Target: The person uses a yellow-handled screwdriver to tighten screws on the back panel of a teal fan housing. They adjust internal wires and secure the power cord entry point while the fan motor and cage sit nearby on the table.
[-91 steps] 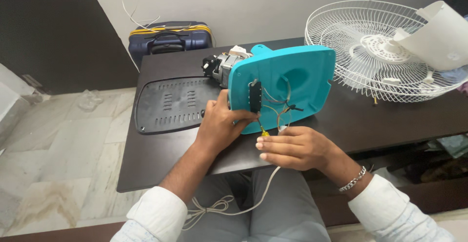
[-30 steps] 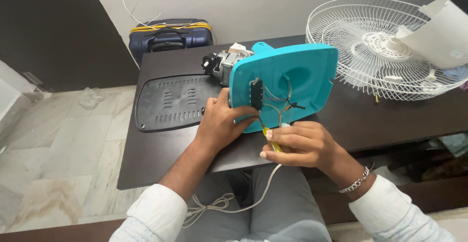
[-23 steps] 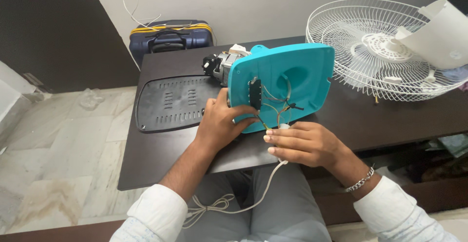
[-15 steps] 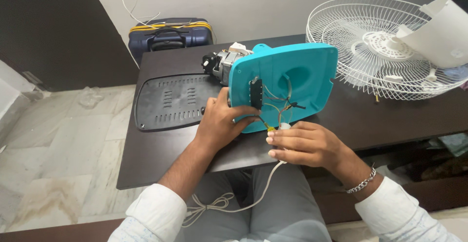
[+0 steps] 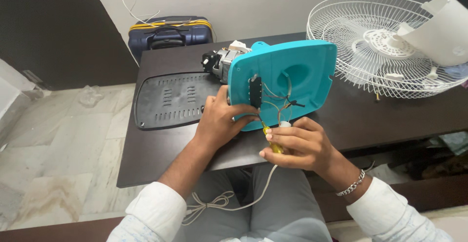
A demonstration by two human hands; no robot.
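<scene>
Light: bright, even, soft indoor daylight | Shadows: faint, short ones under the hands on the dark bench (image 5: 390, 120) | Glare: mild sheen on the bench top and pale floor (image 5: 58, 139) | Focus: sharp at centre, no motion blur | Edges: slight wide-angle bending, dark wall (image 5: 44, 27) underexposed at left

Dark table (image 5: 370, 112): black vented panel (image 5: 170, 100), white fan grille (image 5: 380, 42).

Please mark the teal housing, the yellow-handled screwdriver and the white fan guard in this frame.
teal housing (image 5: 302, 71): head view, on its flat upper right face.
yellow-handled screwdriver (image 5: 269, 134): head view, on the yellow handle above the right hand's fingers.
white fan guard (image 5: 360, 47): head view, on its wire spokes left of the hub.
</scene>
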